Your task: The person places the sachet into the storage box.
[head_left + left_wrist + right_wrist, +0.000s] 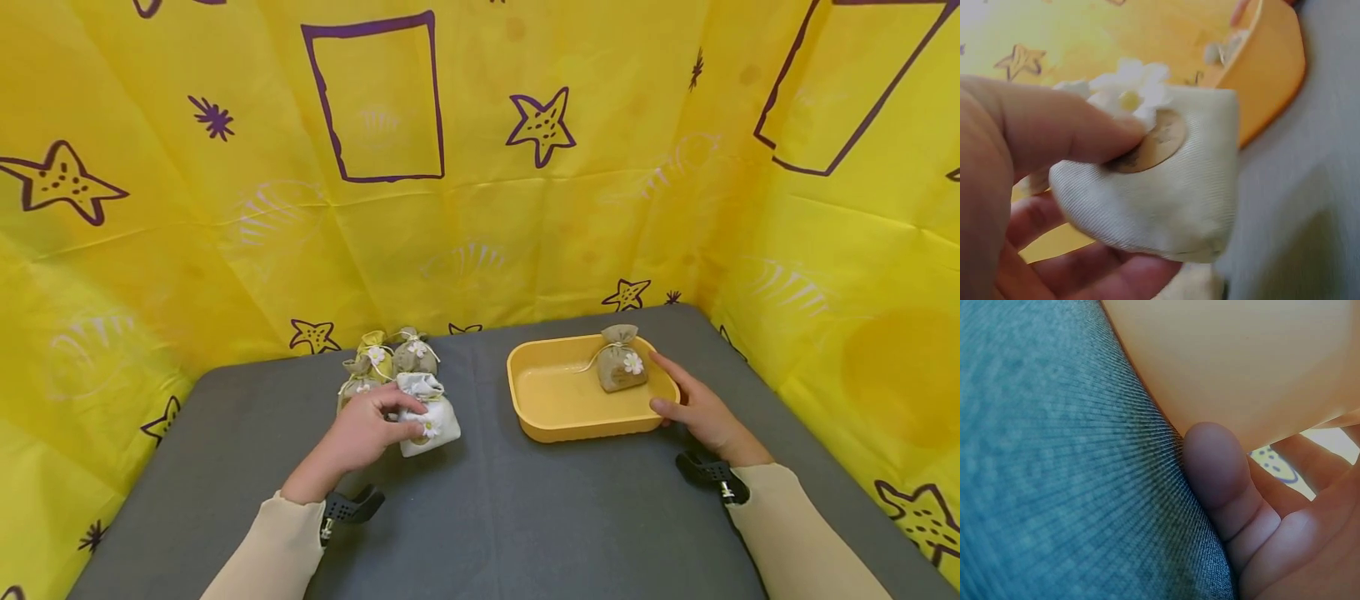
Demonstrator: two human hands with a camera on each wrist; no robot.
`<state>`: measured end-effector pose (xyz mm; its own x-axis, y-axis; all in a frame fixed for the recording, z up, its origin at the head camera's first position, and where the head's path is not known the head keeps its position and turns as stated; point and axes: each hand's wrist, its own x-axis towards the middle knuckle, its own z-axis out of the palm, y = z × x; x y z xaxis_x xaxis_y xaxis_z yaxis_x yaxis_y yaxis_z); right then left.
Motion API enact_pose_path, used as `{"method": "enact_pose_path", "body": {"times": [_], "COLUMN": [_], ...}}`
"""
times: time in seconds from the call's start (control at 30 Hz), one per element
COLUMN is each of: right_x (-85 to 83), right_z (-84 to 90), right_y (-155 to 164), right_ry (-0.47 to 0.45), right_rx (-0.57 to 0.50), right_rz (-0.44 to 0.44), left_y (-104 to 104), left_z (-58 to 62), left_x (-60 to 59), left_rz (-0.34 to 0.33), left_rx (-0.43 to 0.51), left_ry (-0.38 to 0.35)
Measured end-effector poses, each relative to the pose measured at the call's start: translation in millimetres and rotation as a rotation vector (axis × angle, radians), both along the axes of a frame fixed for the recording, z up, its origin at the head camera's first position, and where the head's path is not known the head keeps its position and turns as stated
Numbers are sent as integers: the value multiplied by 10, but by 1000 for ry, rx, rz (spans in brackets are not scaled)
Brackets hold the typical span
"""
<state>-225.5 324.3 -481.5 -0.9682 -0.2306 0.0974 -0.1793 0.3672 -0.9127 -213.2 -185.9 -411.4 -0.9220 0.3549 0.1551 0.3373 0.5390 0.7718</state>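
Observation:
My left hand (360, 429) pinches a small white drawstring sachet (442, 421) between thumb and fingers. In the left wrist view, the thumb presses on the sachet's round tan label (1163, 140), beside a white fabric flower (1129, 84). My right hand (701, 412) holds the right end of a yellow-orange tray (555, 400), thumb at the near corner and fingers along the side. One brown sachet (618, 377) with a white flower leans inside the tray at its right end.
Behind the left hand, close together, are a yellow sachet (375, 354), a grey sachet (415, 358) and a beige sachet (356, 386), partly hidden. A grey cloth covers the table (480, 508). Yellow patterned curtains (480, 225) stand around its back and sides.

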Motion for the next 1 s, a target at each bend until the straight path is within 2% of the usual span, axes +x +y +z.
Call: {"method": "enact_pose_path", "body": {"times": [0.23, 0.4, 0.57, 0.67, 0.8, 1.0], "right_x": [-36, -45, -41, -39, -40, -28], "right_z": [-47, -49, -43, -38, -36, -28], "right_y": [40, 50, 48, 47, 38, 28], "right_ry": [-6, -14, -18, -13, -4, -3], "right_rx": [12, 17, 16, 13, 13, -3], "right_rz": [-4, -5, -5, -5, -3, -5], "left_y": [643, 1095, 1486, 1702, 1937, 2187], "left_z": [25, 64, 111, 113, 75, -13], "left_x": [-111, -243, -424, -523, -631, -760], "left_rz": [35, 25, -35, -47, -50, -58], "left_rx": [144, 202, 115, 79, 38, -84], "left_ry": [78, 73, 74, 54, 11, -6]}}
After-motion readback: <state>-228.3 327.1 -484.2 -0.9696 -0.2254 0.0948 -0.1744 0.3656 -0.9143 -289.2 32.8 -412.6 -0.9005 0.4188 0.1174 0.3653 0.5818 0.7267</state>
